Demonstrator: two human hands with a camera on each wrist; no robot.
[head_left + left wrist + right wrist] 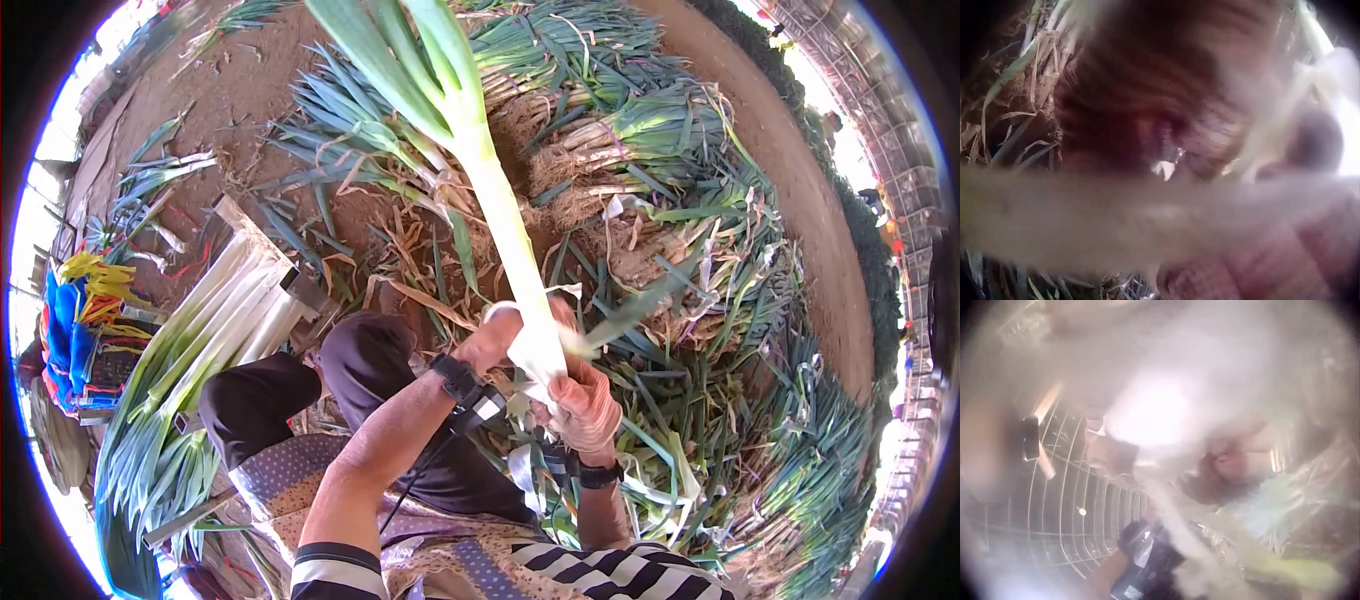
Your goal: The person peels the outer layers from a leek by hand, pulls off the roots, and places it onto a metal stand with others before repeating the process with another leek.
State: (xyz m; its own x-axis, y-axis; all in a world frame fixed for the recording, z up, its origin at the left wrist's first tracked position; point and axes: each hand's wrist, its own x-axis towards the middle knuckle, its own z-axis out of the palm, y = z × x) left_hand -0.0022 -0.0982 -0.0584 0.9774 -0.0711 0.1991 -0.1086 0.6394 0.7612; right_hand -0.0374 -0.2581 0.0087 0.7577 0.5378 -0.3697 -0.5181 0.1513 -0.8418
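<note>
A long green onion (505, 210) slants up through the head view, its white base low and its green leaves at the top. My right hand (588, 410) grips the white base with curled fingers. Behind the stalk, my left hand (490, 338) holds it a little higher, its fingertips partly hidden. Right beside the stalk, a loose green leaf (640, 312) sticks out to the right, blurred. A pale strip (1085, 212) crosses close in front of the left wrist camera. The right wrist view is hazy, with a bright white part of the onion (1154, 419) at its middle.
On my left, a metal-edged rack holds a stack of cleaned white onions (215, 330). Piles of rooted green onions (630, 140) lie ahead and to the right. Leaf scraps (670, 420) cover the ground by my legs. Blue and yellow ties (75, 310) hang at far left.
</note>
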